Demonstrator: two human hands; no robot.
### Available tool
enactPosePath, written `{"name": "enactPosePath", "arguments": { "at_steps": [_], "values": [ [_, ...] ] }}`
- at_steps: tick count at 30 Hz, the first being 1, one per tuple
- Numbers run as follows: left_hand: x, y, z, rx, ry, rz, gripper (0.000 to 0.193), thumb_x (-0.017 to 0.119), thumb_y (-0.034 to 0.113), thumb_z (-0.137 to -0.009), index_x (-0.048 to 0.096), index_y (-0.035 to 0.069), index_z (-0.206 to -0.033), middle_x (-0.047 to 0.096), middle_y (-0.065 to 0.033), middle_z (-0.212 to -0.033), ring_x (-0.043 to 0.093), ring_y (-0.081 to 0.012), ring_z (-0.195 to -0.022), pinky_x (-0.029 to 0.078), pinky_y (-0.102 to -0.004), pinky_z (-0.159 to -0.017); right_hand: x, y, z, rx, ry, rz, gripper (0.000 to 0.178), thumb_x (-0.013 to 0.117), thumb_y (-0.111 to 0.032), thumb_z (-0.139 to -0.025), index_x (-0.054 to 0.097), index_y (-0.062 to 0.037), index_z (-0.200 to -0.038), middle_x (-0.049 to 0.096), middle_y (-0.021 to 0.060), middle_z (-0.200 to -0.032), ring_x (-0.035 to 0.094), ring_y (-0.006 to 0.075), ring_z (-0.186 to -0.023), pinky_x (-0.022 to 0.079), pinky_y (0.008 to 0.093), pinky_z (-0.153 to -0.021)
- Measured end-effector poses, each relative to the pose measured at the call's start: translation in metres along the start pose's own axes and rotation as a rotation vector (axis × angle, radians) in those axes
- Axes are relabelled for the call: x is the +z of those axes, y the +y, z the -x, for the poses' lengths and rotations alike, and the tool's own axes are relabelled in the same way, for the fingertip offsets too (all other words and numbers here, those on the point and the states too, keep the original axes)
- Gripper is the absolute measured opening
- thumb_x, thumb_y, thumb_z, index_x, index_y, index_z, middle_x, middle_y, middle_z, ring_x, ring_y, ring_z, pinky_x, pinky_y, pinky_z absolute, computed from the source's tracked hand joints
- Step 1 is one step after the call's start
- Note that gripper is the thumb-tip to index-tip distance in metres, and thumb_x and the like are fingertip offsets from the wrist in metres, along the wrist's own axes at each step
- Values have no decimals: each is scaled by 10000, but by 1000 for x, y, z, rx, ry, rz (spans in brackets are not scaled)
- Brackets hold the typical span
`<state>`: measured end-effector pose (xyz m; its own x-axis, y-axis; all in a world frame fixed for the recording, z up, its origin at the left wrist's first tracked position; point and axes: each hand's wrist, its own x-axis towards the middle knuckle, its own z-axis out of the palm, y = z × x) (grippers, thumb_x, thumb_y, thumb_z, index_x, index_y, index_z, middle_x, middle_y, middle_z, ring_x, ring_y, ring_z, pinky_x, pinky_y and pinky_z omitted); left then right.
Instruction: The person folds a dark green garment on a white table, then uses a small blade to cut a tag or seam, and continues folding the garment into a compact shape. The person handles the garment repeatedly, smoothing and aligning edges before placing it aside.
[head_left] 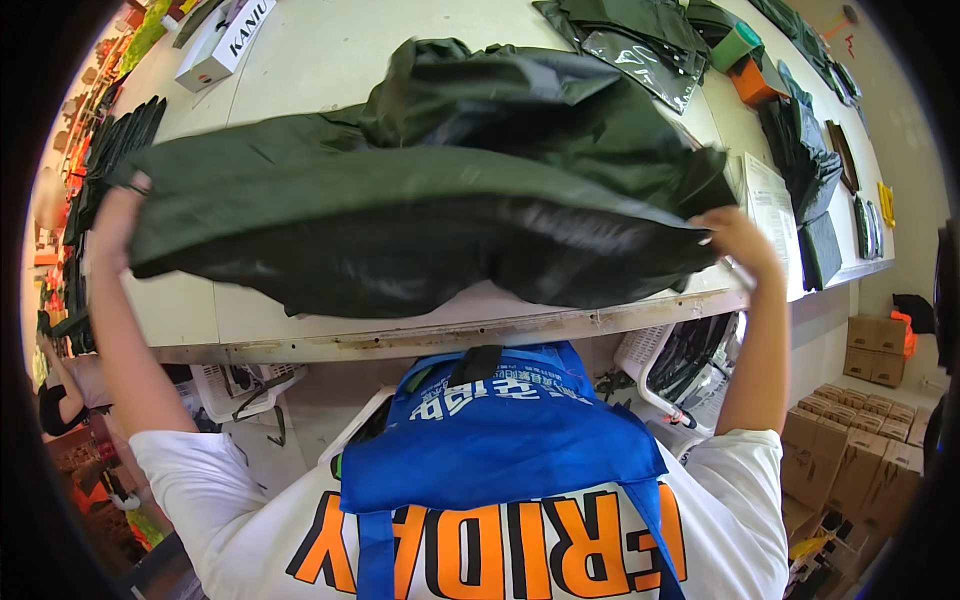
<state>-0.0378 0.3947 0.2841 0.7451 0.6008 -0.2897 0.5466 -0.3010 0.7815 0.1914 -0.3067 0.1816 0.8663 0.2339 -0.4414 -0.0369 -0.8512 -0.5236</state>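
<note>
A large dark green sheet of glossy, waterproof-looking fabric, probably a garment, stretches between my two hands over the white table. Its front edge hangs in a loose curve, and the rest bunches up behind. My left hand is closed on the left end, slightly smeared by motion. At the right end, my right hand pinches the corner between thumb and fingers. Folds hide the fabric's exact cut.
Folded dark garments, some in clear plastic, lie at the back. A white box sits far left. An orange box, green roll and paper sheet are at right. White baskets stand below the table edge; cartons are stacked lower right.
</note>
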Motion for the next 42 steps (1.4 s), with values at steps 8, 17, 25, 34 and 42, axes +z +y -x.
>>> {"name": "enactPosePath", "arguments": {
  "at_steps": [8,17,25,34,42],
  "values": [
    [126,-133,5,-314,34,-1193,434,543,379,-907,639,-21,-1049,653,-221,-1036,609,-387,-1001,477,-448,-862,97,36,11,-132,-210,-149,340,635,-225,-853,622,-61,-1151,606,52,-988,511,159,-910,415,297,-854],
    [324,-79,105,707,-319,-385,292,697,207,-785,654,78,-1044,644,-115,-1046,585,-299,-1028,478,-364,-876,88,27,33,-327,-56,-5,205,701,-160,-766,578,-19,-849,611,93,-807,567,257,-766,461,350,-738],
    [339,-115,90,615,-350,-334,165,620,190,-854,661,72,-961,659,-118,-923,612,-315,-897,485,-395,-767,75,5,57,-127,45,469,233,636,-115,-831,611,-18,-1042,655,163,-907,644,303,-890,490,384,-798],
    [363,-105,64,462,-405,-354,163,642,171,-830,683,61,-943,664,-140,-920,627,-332,-840,487,-383,-730,149,-8,-39,-506,11,394,244,664,-162,-801,656,-27,-1003,646,152,-994,601,329,-951,482,416,-810],
    [371,-110,54,302,-572,-368,166,712,167,-748,704,53,-868,679,-126,-817,642,-289,-771,488,-369,-686,166,10,-47,-190,-109,21,224,656,-191,-827,664,-29,-981,657,194,-840,636,350,-785,504,386,-730]
  ]
}}
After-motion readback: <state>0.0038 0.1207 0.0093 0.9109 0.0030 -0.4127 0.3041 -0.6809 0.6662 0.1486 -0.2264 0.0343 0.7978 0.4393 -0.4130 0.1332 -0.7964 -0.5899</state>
